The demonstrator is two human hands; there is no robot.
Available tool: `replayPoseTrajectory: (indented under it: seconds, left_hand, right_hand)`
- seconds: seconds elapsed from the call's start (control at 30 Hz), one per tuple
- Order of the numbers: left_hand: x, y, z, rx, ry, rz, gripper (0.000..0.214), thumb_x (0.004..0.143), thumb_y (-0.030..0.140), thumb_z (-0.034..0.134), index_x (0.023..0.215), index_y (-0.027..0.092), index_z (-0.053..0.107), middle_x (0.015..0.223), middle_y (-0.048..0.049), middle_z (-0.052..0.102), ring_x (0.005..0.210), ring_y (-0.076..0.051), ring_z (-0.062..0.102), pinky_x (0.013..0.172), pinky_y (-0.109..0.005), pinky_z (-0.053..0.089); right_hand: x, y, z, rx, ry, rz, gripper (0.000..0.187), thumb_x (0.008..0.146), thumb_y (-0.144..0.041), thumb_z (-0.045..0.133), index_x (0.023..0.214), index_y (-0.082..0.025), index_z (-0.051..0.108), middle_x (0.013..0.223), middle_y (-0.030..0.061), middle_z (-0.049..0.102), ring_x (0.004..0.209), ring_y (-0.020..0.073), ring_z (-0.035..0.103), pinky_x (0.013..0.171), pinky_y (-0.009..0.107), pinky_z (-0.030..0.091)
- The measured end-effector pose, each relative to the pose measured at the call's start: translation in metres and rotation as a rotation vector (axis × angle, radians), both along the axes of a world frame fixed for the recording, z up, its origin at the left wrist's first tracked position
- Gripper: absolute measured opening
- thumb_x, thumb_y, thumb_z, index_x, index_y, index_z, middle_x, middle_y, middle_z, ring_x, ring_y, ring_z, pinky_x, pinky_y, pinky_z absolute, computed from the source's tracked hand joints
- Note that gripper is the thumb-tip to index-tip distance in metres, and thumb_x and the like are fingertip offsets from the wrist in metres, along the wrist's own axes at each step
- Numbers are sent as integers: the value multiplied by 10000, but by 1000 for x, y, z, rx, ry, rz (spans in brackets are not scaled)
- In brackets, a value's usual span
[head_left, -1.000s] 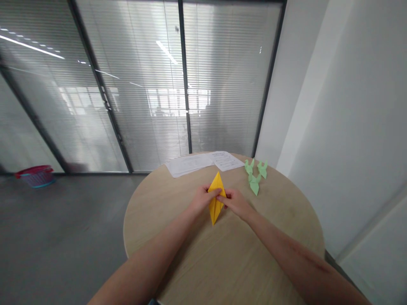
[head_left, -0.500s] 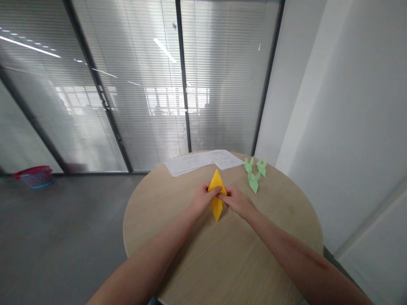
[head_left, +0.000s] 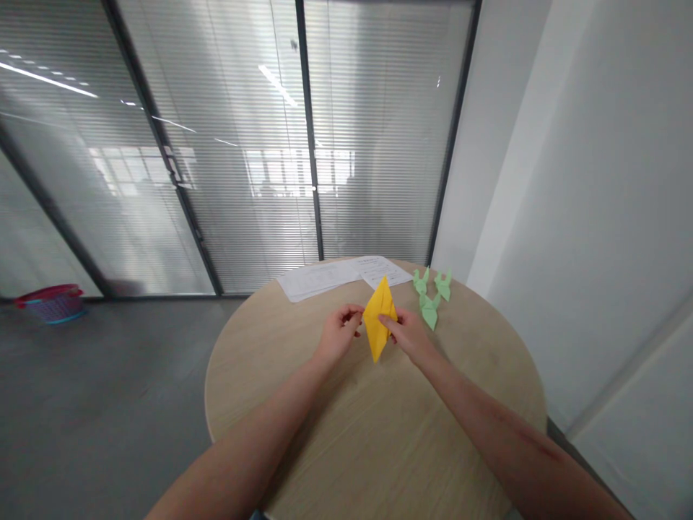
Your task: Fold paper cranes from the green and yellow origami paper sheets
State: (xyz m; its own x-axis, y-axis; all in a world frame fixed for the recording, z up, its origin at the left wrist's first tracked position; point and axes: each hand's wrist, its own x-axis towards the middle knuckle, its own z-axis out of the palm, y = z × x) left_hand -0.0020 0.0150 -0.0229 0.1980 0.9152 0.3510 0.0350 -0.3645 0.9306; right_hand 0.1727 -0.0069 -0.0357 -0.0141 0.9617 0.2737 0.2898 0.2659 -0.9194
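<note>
A folded yellow origami paper (head_left: 377,325), shaped like a tall diamond, is held up over the round table, tilted with its upper tip leaning right. My right hand (head_left: 408,334) grips its right side, thumb on the near face and fingers behind. At the paper's left corner, my left hand (head_left: 340,334) has its thumb and curled fingers drawn together; the fingertips seem to pinch that corner's edge. Several folds show as lines on the paper's face. Just beyond my right hand, three green paper cranes (head_left: 429,310) stand on the tabletop.
Printed sheets (head_left: 319,279) lie at the far edge of the round wooden table (head_left: 260,375). Behind it rises a glass partition with blinds (head_left: 373,144), and a white wall (head_left: 606,217) is on the right. A red and blue basket (head_left: 54,303) sits on the floor at left.
My left hand's thumb has come off the paper's front and moved left to its corner. The paper has tilted, its top going right, and my right hand keeps hold of it.
</note>
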Motion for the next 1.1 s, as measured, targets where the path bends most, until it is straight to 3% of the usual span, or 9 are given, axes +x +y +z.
replayPoseTrajectory:
  seconds: [0.1,0.53,0.7,0.9,1.1]
  left_hand:
    - [0,-1,-1,-7,2,-24,255,755,367,617,883,159,692,886,-72,682,765,-175,602,569,-254,497]
    - [2,-8,3,-34,-13,-161,349,723,464,705,857,145,660,803,-51,645,725,-158,595,583,-258,509]
    - [3,-6,1,-14,-25,-137,403,709,418,731,978,163,572,816,-28,621,700,-146,596,550,-238,487]
    - [3,-4,2,-12,-87,-95,639,691,347,741,1237,178,457,723,20,612,635,-134,596,574,-231,447]
    - [2,-1,2,-44,-102,-87,600,657,319,760,1187,157,530,701,15,616,626,-133,591,574,-229,432]
  right_hand:
    - [-2,-1,0,3,72,-49,323,794,-491,565,821,-177,638,643,29,582,496,126,450,451,247,319]
    - [-4,-1,-3,8,99,9,320,796,-491,563,830,-185,650,615,12,554,487,125,436,443,246,320]
    - [-6,-2,-4,15,84,30,314,795,-496,577,804,-189,642,623,21,557,506,128,443,445,243,323]
    - [-8,-3,-6,-7,65,87,376,821,-551,532,858,-192,637,662,34,595,517,135,475,462,246,346]
    - [-8,-4,-7,-2,68,113,394,797,-578,572,872,-199,647,651,17,588,503,126,465,466,245,339]
